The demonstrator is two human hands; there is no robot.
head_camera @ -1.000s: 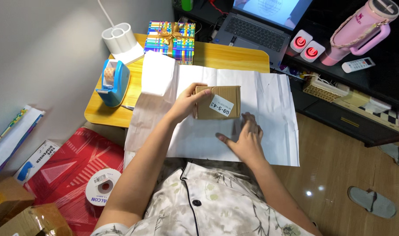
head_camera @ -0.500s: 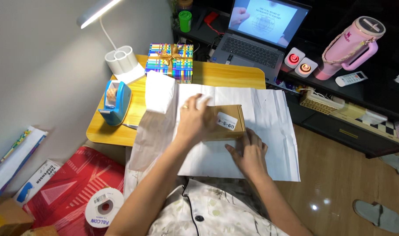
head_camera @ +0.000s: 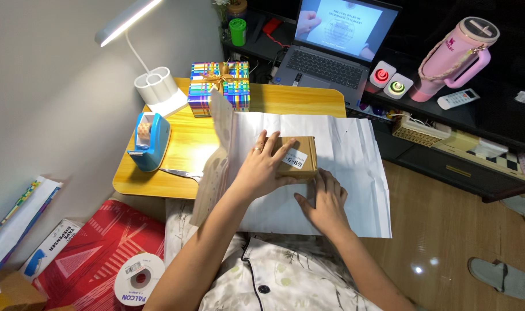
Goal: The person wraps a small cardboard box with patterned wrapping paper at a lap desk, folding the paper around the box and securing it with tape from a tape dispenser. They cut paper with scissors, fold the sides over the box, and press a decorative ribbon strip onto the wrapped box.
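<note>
One head-worn view – steeply downward, close over the wooden table (head_camera: 285, 98) (floor at the edges)

Both bare forearms reached forward from the body, angled in toward each other. The left hand (head_camera: 261, 167) lay palm down with fingers spread and a ring on one finger. The right hand (head_camera: 326, 198) sat lower, flat, thumb pointing left.
</note>
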